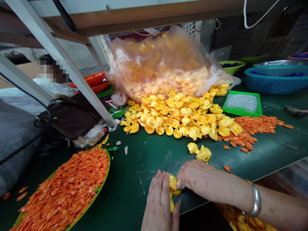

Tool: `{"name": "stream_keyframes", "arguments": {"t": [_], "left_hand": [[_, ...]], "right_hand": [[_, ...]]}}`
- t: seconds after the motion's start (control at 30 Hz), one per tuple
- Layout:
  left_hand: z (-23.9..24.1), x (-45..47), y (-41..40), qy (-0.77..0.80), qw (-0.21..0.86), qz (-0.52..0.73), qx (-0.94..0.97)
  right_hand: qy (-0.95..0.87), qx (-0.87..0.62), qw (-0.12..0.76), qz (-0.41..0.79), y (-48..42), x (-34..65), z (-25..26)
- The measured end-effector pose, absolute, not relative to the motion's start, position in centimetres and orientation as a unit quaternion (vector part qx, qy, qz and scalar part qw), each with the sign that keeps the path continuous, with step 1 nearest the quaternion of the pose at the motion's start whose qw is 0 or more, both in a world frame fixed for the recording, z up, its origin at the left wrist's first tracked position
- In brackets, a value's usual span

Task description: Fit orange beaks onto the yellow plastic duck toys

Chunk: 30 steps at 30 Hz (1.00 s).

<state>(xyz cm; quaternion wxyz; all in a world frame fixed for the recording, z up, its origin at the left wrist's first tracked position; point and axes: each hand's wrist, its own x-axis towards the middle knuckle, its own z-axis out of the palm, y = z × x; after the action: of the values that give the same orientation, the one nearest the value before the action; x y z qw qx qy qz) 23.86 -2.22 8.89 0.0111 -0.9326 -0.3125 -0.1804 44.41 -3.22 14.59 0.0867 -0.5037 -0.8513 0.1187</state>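
My left hand (157, 202) lies along the left side of a yellow plastic toy duck (175, 185) near the table's front edge, fingers straight and thumb on the other side, holding it. The curled fingers of my right hand (192, 176) meet the toy's right side. Something whitish shows at those fingertips, too small to name. Just beyond my right hand lies another yellow toy piece (203, 153), with a rounded head and body. A large heap of hollow yellow toy shells (178, 115) spreads farther back.
A clear plastic bag (158, 64) spills shells onto the green table (130, 179). Orange pieces fill a green-rimmed tray (108, 166) on the left and lie loose (255, 125) on the right. A green tray (259, 107) holds small silvery parts. Blue basin (271, 81) behind; slanting metal post (79, 77) at left.
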Motion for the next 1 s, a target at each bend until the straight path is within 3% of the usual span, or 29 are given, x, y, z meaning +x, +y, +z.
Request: {"name": "stream_keyframes", "arguments": {"t": [0.13,0.27,0.4,0.6,0.73,1.0], "left_hand": [[9.0,21.8,-1.0,-0.396,0.045,-0.232,-0.888],[9.8,19.4,0.6,-0.448,0.107,-0.258,-0.849],[11.4,20.5,0.3,-0.408,0.127,-0.298,-0.853],[11.7,25.6,-0.5,-0.330,0.071,-0.246,-0.909],[10.9,26.6,0.3,-0.295,0.052,-0.207,-0.931],[10.3,24.7,-2.5,-0.353,-0.024,-0.268,-0.896]], "right_hand": [[-0.705,-0.679,0.202,-0.034,-4.9,45.2,14.5],[-0.595,-0.772,0.178,-0.135,-5.9,47.3,14.0],[-0.619,-0.762,0.171,-0.087,-5.7,47.7,13.3],[-0.697,-0.648,0.300,0.063,-4.8,45.1,12.9],[-0.703,-0.618,0.347,0.056,-5.9,45.3,11.9],[-0.675,-0.677,0.291,0.034,-8.6,47.2,11.5]]}}
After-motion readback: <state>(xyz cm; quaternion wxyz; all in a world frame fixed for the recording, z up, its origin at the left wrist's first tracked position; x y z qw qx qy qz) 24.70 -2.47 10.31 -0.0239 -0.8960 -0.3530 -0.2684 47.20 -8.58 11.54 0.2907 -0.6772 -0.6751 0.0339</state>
